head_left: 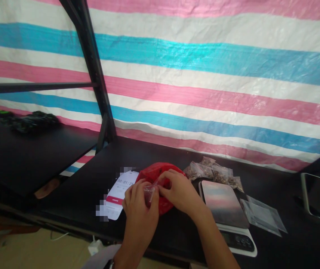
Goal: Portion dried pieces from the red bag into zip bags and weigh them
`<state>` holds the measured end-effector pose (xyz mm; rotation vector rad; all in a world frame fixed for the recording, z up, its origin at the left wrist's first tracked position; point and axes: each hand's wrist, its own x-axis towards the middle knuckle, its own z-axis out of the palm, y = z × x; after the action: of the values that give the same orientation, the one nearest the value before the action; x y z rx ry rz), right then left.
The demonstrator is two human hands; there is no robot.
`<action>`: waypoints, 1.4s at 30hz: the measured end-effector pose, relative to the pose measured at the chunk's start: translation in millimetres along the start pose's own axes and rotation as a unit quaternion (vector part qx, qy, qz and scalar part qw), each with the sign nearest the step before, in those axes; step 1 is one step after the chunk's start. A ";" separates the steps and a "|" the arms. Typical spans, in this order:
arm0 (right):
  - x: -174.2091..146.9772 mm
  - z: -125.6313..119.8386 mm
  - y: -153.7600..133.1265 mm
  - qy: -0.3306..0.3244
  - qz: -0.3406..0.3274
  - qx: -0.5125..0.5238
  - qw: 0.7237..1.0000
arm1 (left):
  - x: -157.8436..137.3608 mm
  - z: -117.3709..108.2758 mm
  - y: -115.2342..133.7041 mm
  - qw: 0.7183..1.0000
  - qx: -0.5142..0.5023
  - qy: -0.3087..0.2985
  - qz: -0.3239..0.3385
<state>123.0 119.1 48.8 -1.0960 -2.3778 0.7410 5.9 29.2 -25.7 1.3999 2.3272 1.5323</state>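
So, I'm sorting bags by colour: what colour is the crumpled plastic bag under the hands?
Red: the crumpled plastic bag shows best in the head view.

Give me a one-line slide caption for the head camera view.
Both hands, left and right, pinch a small clear bag over a red plastic bag beside a kitchen scale.

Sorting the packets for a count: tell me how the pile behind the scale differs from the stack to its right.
The filled packets hold brownish contents and lie heaped; the empty packets are flat, see-through and stacked. The filled ones lie behind the scale, the empty ones beside it. Both are small clear plastic pouches on the black table.
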 end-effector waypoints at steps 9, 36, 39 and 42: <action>15.5 -6.7 41.9 0.207 0.046 -0.063 0.975 | -7.5 11.9 -3.7 0.999 0.021 -0.032 0.023; 65.8 -38.8 29.3 -0.098 0.077 -0.288 0.949 | -20.6 2.4 27.2 0.968 0.074 -0.068 0.231; 60.9 -50.8 31.6 -0.098 0.043 -0.252 0.962 | -15.8 0.1 27.0 0.971 0.073 -0.058 0.221; 52.3 -61.8 25.2 -0.090 -0.023 -0.203 0.975 | -9.5 -3.4 26.7 0.978 0.031 -0.049 0.198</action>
<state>140.6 192.0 88.5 -1.1638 -2.7807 0.3547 27.6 23.3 -8.2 2.0030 2.1485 1.4347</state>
